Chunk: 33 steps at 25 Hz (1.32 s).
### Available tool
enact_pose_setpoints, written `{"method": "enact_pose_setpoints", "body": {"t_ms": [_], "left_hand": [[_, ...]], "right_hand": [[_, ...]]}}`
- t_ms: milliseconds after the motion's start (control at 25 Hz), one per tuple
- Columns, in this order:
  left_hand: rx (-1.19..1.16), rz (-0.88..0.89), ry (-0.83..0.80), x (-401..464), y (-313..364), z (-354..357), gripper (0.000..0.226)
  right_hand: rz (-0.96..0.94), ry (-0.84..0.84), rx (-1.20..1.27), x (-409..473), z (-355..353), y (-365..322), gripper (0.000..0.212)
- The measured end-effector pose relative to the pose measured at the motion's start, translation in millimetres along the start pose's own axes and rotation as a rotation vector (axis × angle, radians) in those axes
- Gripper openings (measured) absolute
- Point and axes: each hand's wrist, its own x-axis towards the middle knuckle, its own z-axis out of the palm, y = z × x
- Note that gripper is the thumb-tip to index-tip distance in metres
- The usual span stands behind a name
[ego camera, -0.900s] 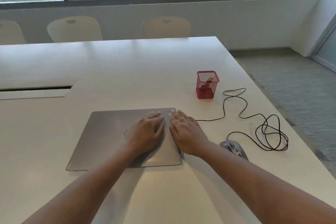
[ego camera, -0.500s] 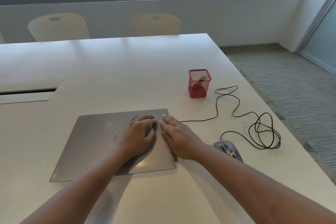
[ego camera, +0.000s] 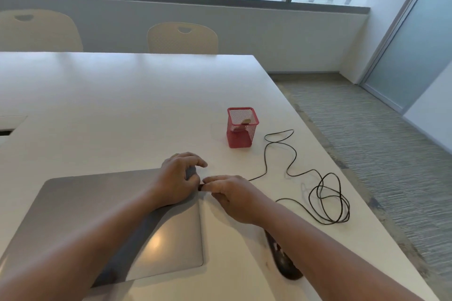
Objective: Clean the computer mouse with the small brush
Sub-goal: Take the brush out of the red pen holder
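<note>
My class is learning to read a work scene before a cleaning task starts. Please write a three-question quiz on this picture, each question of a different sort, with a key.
1. True or false: the mouse lies partly under the right forearm, near the table's front edge.
2. Which object stands farthest from the person? A. the closed laptop B. the red mesh holder C. the coiled cable
3. Fill in: the right hand pinches a small dark plug at the laptop's right ____.

Key
1. True.
2. B.
3. Edge; the left hand rests on the lid beside it.
</note>
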Motion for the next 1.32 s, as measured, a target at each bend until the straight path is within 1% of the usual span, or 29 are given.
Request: {"method": "enact_pose_setpoints", "body": {"t_ms": [80,120,200,320,360,400,480,560,640,720,800,920,1000,1120,1160,1200,1320], "left_hand": [[-0.04,-0.002,-0.009,17.8,0.7,4.5,0.029],[-0.051,0.012,0.005,28.1,1.3,6.8,0.031],[-0.082,0.03,0.034,48.5,4.1,11.6,0.043],[-0.186,-0.002,0.059,81.2,9.2,21.0,0.071],[-0.22,-0.017,0.059,91.1,11.0,23.8,0.08],[-0.256,-0.034,0.054,101.7,11.9,26.9,0.089],[-0.323,-0.072,0.038,119.7,11.0,34.3,0.103],[-0.395,-0.087,0.002,134.4,8.2,41.3,0.113],[-0.454,-0.066,-0.025,145.8,5.5,47.5,0.118],[-0.523,-0.032,-0.04,152.8,5.8,52.1,0.11],[-0.602,-0.016,-0.036,156.1,6.0,55.9,0.096],[-0.701,-0.028,-0.042,155.2,6.9,58.0,0.088],[-0.703,-0.032,-0.036,154.0,7.8,58.3,0.087],[-0.689,-0.035,-0.038,156.2,6.3,59.8,0.085],[-0.69,-0.034,-0.043,156.6,5.6,59.8,0.086],[-0.698,-0.034,-0.048,156.8,5.0,60.3,0.087],[-0.717,-0.036,-0.051,155.2,6.3,59.3,0.086]], "right_hand": [[0.062,0.041,-0.015,1.9,-8.7,9.8,0.032],[0.124,0.104,0.005,4.1,-14.0,15.8,0.031],[0.299,0.257,0.096,9.5,-25.7,28.5,0.027],[0.488,0.476,0.273,19.3,-40.5,55.3,0.01],[0.532,0.543,0.335,22.7,-44.9,62.1,0.011],[0.569,0.592,0.389,26.4,-49.3,68.7,0.019],[0.605,0.619,0.444,31.8,-56.8,76.6,0.037],[0.593,0.587,0.497,38.3,-62.2,84.1,0.06],[0.56,0.542,0.562,46.1,-64.1,91.6,0.074],[0.523,0.515,0.607,52.0,-61.7,98.5,0.074],[0.498,0.51,0.633,55.0,-59.7,102.6,0.064],[0.468,0.534,0.644,56.8,-60.5,102.4,0.059],[0.44,0.572,0.595,58.8,-62.0,101.2,0.063],[0.36,0.632,0.441,60.8,-69.8,96.0,0.081],[0.331,0.637,0.404,61.3,-74.4,93.6,0.081],[0.307,0.633,0.386,62.2,-78.9,91.0,0.075],[0.26,0.61,0.369,65.8,-84.3,89.3,0.042]]}}
